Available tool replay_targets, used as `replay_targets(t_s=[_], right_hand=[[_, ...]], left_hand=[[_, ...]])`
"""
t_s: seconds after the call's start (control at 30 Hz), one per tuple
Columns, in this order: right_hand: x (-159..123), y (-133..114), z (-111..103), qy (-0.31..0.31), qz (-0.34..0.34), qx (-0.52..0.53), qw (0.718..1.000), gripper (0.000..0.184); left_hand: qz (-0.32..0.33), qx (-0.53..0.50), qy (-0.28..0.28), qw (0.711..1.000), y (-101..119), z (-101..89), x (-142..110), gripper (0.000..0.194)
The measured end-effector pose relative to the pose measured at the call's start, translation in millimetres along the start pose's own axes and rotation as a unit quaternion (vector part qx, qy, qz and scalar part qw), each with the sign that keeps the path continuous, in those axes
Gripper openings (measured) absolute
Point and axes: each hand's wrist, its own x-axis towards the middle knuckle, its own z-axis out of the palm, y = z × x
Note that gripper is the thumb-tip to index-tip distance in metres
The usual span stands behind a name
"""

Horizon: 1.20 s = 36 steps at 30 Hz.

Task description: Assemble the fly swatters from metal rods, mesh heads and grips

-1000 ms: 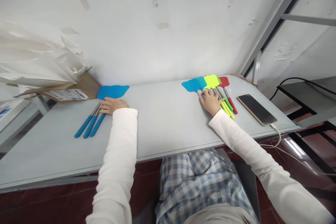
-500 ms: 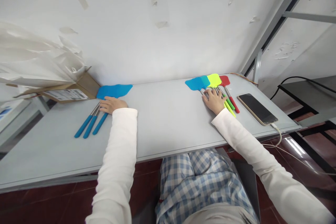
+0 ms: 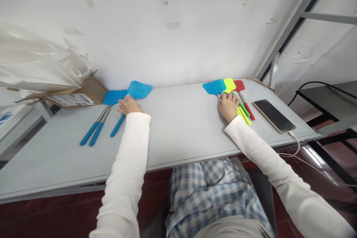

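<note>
Left hand [image 3: 129, 106]: open and flat-looking, fingers pointing away from the body, lying across a metal shaft; no clear clench, and whether it grips cannot be told.

Right hand [image 3: 228, 107]: fingers spread over the bunched shafts, palm down; not visibly clenched, and whether it grips cannot be told.

Blue spatulas: three. The loose one [image 3: 138, 90] runs under the left hand, its head beyond the fingertips and its handle [image 3: 117, 125] just below the hand. The other two [image 3: 96, 122] lie side by side just left of the hand, their heads overlapping past the fingertips.

Mixed spatulas: a fan under the right hand. Beyond the fingertips lie a blue head [image 3: 214, 87], a lime head [image 3: 229, 85] and a red head [image 3: 239, 85]. Green, lime and red handles [image 3: 244, 113] stick out to the hand's right.

Table [image 3: 178, 126]: pale gray, under both hands.

Phone [image 3: 274, 116]: dark, lying right of the right hand, with a white cable [image 3: 294, 143] running off the table edge.

Box [image 3: 75, 97]: cardboard, well left of the left hand, with a plastic sheet [image 3: 33, 52] above it.

Sleeves: white, on both forearms [image 3: 134, 145].
</note>
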Motion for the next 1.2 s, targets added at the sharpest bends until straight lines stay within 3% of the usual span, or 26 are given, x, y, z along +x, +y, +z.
replay_targets(t_s=[0.17, 0.3, 0.37, 0.43, 0.5, 0.6, 0.73, 0.83, 1.0, 1.2], right_hand=[[-4.1, -11.2, -12.0, 0.042, -0.057, 0.05, 0.996, 0.039], [-12.5, -30.7, -12.6, -0.012, -0.158, 0.202, 0.967, 0.036], [-17.2, -43.8, -9.1, -0.073, -0.205, 0.321, 0.922, 0.035], [-19.6, -58.1, -4.9, -0.132, -0.224, 0.456, 0.851, 0.043], [-17.9, -72.1, -1.0, -0.164, -0.196, 0.581, 0.773, 0.047], [-7.3, -87.9, 2.9, -0.156, -0.108, 0.703, 0.685, 0.043], [12.8, -93.3, 5.3, -0.13, -0.039, 0.765, 0.63, 0.053], [22.3, -89.5, 5.5, -0.112, -0.016, 0.778, 0.618, 0.054], [23.6, -84.3, 3.4, -0.127, 0.017, 0.773, 0.621, 0.055], [15.8, -85.1, 2.8, -0.142, -0.025, 0.768, 0.623, 0.052]], left_hand=[[0.183, -0.096, -0.009, 0.978, 28.6, -8.6, -26.2, 0.042], [0.347, -0.151, -0.032, 0.925, 52.4, -10.1, -61.7, 0.036], [0.446, -0.177, -0.059, 0.875, 62.0, -6.2, -80.3, 0.037], [0.516, -0.197, -0.08, 0.83, 69.5, -0.6, -96.2, 0.037], [0.552, -0.225, -0.089, 0.798, 74.7, 4.7, -107.2, 0.037], [0.552, -0.271, -0.09, 0.783, 77.7, 9.1, -113.0, 0.034], [0.469, -0.2, -0.122, 0.851, 75.1, 7.0, -109.3, 0.033], [0.431, -0.1, -0.16, 0.883, 73.0, 4.3, -106.8, 0.033], [0.44, -0.058, -0.178, 0.878, 72.7, 3.2, -108.7, 0.038], [0.447, -0.06, -0.151, 0.88, 70.2, 0.7, -108.9, 0.039]])
